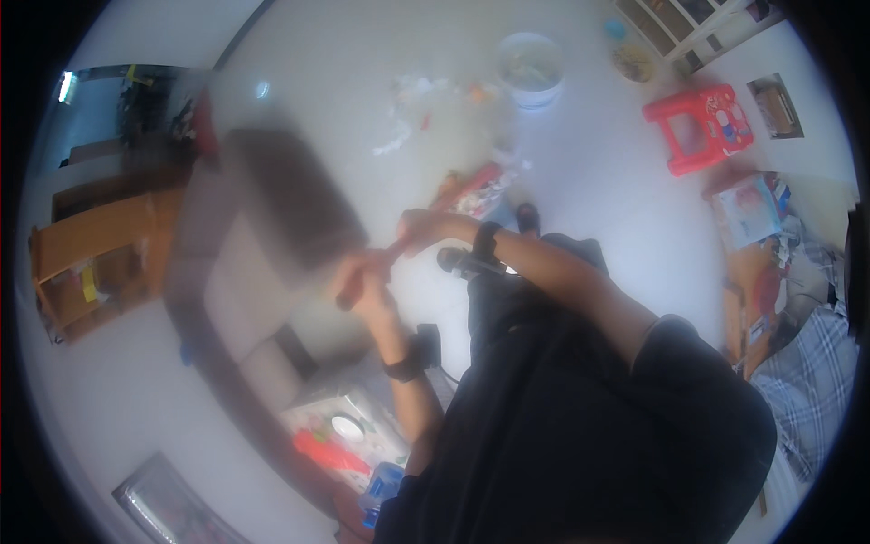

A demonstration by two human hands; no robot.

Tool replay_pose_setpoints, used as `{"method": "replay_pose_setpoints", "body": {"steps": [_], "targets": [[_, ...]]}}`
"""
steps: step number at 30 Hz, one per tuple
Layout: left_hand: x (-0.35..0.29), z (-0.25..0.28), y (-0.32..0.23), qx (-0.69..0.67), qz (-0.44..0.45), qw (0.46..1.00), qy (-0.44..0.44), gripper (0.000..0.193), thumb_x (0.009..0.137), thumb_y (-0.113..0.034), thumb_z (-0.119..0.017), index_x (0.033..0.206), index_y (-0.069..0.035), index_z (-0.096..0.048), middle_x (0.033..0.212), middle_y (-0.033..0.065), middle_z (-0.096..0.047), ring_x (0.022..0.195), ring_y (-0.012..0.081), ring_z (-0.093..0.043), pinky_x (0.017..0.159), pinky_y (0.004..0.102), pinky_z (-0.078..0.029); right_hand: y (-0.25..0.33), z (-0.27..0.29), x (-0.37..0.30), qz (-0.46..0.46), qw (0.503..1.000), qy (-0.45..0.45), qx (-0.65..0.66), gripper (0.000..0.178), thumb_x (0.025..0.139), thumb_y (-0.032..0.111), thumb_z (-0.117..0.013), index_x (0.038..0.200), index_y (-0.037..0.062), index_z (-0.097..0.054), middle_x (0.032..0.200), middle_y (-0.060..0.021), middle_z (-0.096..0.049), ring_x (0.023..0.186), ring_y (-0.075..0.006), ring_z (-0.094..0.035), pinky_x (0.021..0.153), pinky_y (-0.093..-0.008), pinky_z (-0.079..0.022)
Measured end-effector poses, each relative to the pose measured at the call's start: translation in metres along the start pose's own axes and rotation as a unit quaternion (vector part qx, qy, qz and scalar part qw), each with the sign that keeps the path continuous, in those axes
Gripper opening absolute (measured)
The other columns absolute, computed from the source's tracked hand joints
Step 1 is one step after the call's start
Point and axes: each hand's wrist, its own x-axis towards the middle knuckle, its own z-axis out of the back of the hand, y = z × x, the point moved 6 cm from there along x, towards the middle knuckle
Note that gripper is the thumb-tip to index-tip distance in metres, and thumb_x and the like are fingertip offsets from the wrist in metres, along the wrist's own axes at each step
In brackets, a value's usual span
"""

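Observation:
My left hand [365,272] is closed around a reddish stick-like handle [399,247], whose near end pokes out below the fist. Farther along it, my right hand [433,227] also grips the handle. Both hands are held out in front of my body, a little left of the middle. Just beyond the right hand lies a blurred red and white object [473,189] at floor level; whether it joins the handle cannot be told. Past it, white scraps [399,140] and small coloured bits are scattered over the pale floor.
A brown sofa [245,272] runs along the left, with a wooden shelf unit [100,263] behind it. Ahead stands a white bucket [530,71]. A red plastic stool [702,129] is at the far right. Near left, a patterned box [349,426] bears several things.

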Motion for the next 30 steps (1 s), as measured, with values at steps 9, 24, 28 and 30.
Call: {"method": "replay_pose_setpoints", "body": {"steps": [9,24,28,30], "targets": [[0.004,0.010,-0.008,0.050,-0.017,0.999,0.008,0.012,0.081,0.000,-0.059,0.069,0.001,-0.058,0.064,0.0042,-0.057,0.055,0.0085,-0.047,0.049,0.0228,-0.036,0.010,-0.002,0.043,0.238,0.965,-0.084,-0.069,0.014,0.057,0.014,-0.067,0.064,0.0013,-0.065,0.057,-0.0157,-0.060,0.053,-0.0248,-0.059,0.051,-0.0364,-0.044],[-0.005,0.115,0.036,-0.014,0.102,0.994,0.017,0.011,0.080,-0.001,-0.063,0.070,0.003,-0.062,0.061,0.0065,-0.060,0.054,0.0113,-0.052,0.052,0.0238,-0.038,-0.027,-0.100,0.089,0.058,0.997,0.014,-0.047,0.028,0.064,0.022,-0.072,0.056,-0.0007,-0.056,0.054,-0.0116,-0.057,0.049,-0.0176,-0.057,0.047,-0.0355,-0.042],[-0.001,0.142,0.059,0.011,0.089,0.993,0.079,0.012,0.080,0.000,-0.064,0.069,0.004,-0.063,0.062,0.0072,-0.062,0.055,0.0117,-0.054,0.053,0.0236,-0.039,0.005,-0.101,0.099,0.085,0.995,-0.021,-0.049,0.029,0.065,0.022,-0.069,0.055,0.0001,-0.054,0.053,-0.0092,-0.055,0.051,-0.0175,-0.056,0.049,-0.0350,-0.042],[0.004,0.147,0.065,-0.015,0.066,0.993,0.099,0.015,0.082,-0.003,-0.065,0.069,0.003,-0.062,0.061,0.0063,-0.061,0.053,0.0114,-0.053,0.051,0.0243,-0.038,0.002,-0.104,0.107,0.056,0.988,-0.023,-0.139,0.028,0.065,0.022,-0.068,0.055,0.0005,-0.053,0.053,-0.0086,-0.054,0.053,-0.0176,-0.055,0.051,-0.0346,-0.042]]}}
